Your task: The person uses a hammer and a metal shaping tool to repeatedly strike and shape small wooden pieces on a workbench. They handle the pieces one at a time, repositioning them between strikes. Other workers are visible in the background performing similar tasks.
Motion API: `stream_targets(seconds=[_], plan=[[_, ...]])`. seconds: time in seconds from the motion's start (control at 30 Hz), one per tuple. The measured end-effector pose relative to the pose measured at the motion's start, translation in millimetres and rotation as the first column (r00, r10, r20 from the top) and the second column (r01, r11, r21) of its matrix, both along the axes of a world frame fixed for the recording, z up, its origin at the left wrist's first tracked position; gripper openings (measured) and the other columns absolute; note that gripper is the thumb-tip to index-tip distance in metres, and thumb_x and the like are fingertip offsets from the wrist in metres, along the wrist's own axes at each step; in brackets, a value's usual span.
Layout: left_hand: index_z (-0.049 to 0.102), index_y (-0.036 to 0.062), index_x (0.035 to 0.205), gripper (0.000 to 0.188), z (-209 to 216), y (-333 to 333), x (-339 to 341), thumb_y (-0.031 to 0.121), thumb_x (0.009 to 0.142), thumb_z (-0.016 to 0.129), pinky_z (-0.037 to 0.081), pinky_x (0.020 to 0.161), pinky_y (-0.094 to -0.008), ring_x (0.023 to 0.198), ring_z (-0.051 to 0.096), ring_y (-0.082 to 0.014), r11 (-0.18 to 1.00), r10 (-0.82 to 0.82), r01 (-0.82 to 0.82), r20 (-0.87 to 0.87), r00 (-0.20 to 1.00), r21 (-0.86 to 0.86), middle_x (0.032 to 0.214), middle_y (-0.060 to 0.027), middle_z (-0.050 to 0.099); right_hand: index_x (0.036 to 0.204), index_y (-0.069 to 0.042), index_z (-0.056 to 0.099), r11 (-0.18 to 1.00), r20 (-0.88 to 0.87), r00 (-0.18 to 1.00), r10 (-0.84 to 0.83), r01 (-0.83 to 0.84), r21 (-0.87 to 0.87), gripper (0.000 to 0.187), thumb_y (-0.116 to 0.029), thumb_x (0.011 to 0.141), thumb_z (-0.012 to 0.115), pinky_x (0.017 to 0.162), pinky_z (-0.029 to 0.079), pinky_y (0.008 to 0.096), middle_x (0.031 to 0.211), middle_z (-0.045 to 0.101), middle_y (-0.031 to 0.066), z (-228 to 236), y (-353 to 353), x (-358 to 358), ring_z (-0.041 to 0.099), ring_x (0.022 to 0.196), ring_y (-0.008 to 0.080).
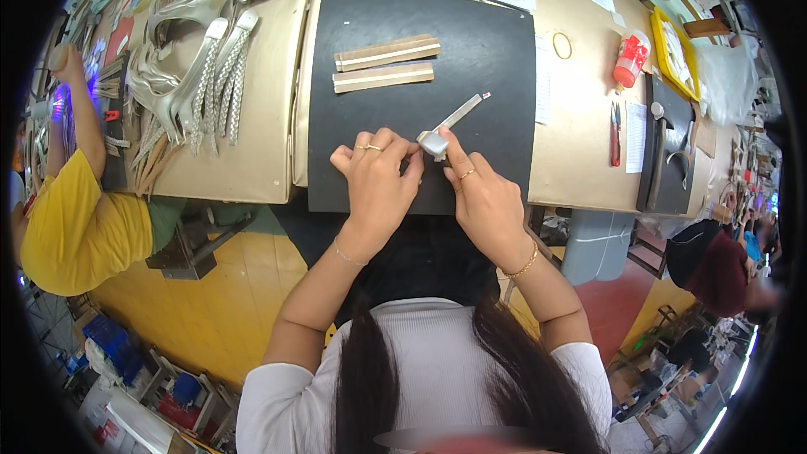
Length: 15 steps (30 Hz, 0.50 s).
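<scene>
Over the black mat [420, 21], a silvery strap piece [462, 111] slants up and to the right, its broad rounded end between my hands. My right hand [489, 206] pinches that end, with the index finger lying along it. Close beside it on the left, my left hand [376, 189] has its thumb and forefinger drawn together at the strap's edge; whatever lies between those fingertips is too small to make out. Two flat tan-and-cream strip bundles [387, 51] lie farther up the mat.
Silver braided straps [220, 76] and shaped silvery pieces [160, 84] cover the left table. At right are a red bottle [631, 59], a red-handled tool [615, 139], a rubber band [561, 45] and a yellow tray [691, 84]. A person in yellow [84, 219] works at far left.
</scene>
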<state>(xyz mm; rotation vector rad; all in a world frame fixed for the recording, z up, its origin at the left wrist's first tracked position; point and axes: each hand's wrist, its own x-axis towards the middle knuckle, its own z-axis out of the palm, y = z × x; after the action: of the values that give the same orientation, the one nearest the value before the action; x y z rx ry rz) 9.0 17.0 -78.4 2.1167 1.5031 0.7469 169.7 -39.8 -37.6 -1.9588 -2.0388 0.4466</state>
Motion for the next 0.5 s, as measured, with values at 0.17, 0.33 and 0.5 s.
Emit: stream_targets(seconds=[0.17,0.33,0.5], plan=[[0.077,0.0113,0.083,0.005,0,-2,-7,0.015,0.081,0.081,0.028,0.086,-0.0396,0.088,0.056,-0.0189,1.000,0.002,-0.002,0.011,1.000,0.019,0.086,0.0033,0.065,0.154,-0.019,0.048,0.998,0.034,0.999,-0.029,0.027,0.065,0.059,-0.016,0.097,0.065,0.053,0.051,0.0395,0.080,0.057,0.0081,1,11,11,0.063,0.060,0.0276],[0.076,0.0108,0.082,0.006,0,-5,-7,0.014,0.081,0.081,0.028,0.086,-0.0385,0.087,0.057,-0.0189,1.000,0.009,-0.009,0.016,1.000,-0.003,0.084,0.0030,0.065,0.154,-0.016,0.047,0.978,-0.169,0.984,-0.052,0.084,0.193,0.066,-0.008,0.092,0.069,0.054,0.050,0.0409,0.084,0.060,0.0082,14,4,5,0.063,0.062,0.0285],[0.072,0.0122,0.079,0.009,-1,-1,-6,0.013,0.079,0.081,0.028,0.084,-0.0413,0.086,0.056,-0.0198,0.998,-0.011,0.011,0.011,1.000,0.058,0.083,0.0025,0.063,0.154,-0.018,0.049,0.999,0.016,1.000,0.020,-0.020,0.037,0.064,-0.012,0.093,0.069,0.053,0.051,0.0393,0.083,0.059,0.0070,13,8,2,0.064,0.061,0.0267]])
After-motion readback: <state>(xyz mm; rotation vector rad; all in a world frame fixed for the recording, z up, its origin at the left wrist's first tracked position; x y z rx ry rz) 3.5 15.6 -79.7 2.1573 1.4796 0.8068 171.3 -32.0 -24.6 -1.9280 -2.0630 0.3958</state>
